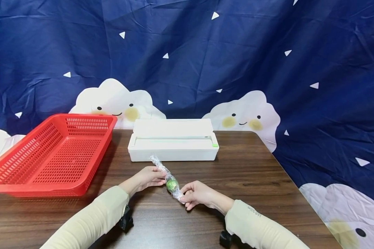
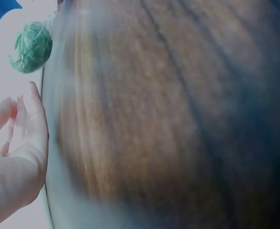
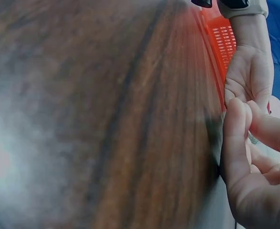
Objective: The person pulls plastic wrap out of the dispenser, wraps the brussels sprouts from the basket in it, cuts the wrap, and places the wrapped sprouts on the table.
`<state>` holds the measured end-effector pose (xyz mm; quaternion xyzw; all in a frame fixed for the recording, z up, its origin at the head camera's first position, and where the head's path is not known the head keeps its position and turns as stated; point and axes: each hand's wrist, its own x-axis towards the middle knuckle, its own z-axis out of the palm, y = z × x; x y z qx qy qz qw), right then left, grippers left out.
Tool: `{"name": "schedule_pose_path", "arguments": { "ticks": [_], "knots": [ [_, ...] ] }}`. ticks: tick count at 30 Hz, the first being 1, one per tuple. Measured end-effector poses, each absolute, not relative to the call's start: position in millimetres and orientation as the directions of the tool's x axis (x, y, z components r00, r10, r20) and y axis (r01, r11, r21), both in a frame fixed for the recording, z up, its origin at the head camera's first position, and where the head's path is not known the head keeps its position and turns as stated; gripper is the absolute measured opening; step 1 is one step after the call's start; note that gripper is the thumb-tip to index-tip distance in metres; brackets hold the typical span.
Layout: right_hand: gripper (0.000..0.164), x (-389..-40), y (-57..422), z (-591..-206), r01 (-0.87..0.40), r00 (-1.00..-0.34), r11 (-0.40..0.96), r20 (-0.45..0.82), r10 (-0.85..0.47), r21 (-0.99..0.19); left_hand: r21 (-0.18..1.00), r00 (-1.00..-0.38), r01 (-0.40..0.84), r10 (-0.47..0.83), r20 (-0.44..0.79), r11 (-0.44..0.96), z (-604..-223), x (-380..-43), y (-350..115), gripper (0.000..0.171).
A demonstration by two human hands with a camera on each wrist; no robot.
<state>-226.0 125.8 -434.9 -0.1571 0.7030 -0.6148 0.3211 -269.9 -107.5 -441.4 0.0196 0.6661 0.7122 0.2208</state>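
A small round green thing (image 1: 172, 185), its exact kind unclear, is wrapped in clear cling film (image 1: 157, 162) that is twisted into a tail on each side. My left hand (image 1: 149, 177) pinches the film at the upper left, close to the green lump. At the lower right, the fingertips of my right hand (image 1: 199, 195) grip the other tail. The left wrist view shows the green lump (image 2: 34, 46) beyond the fingers of my left hand (image 2: 20, 157). From the right wrist, my right hand's (image 3: 259, 176) thumb and finger meet, mostly hiding the bundle.
Behind the hands stands a long white box (image 1: 172, 152) with its lid raised, resembling a film dispenser. A red slotted basket (image 1: 96, 166) sits at the left of the brown wooden table (image 1: 252, 180). A blue cloth (image 1: 187, 62) with clouds hangs behind.
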Motion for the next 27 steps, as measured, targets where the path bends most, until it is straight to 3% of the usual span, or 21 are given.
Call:
{"name": "schedule_pose_path", "arguments": {
  "ticks": [7, 17, 27],
  "knots": [
    [0.027, -224.4, 123.7, -431.8, 0.173, -0.755, 0.203, -0.262, -0.600, -0.964, 0.955, -0.899, -0.298, 0.337, -0.280, -0.001, -444.6, -269.3, -106.6, 0.010],
    [0.018, -224.2, 125.6, -429.8, 0.151, -0.724, 0.228, -0.265, -0.637, -0.962, 0.958, -0.921, -0.288, 0.276, -0.274, -0.010, -444.2, -270.2, -103.1, 0.021],
    [0.016, -224.6, 125.9, -430.7, 0.143, -0.718, 0.235, -0.264, -0.644, -0.961, 0.978, -0.955, -0.202, 0.233, -0.187, -0.046, -443.1, -269.4, -98.9, 0.043]
  ]
}}
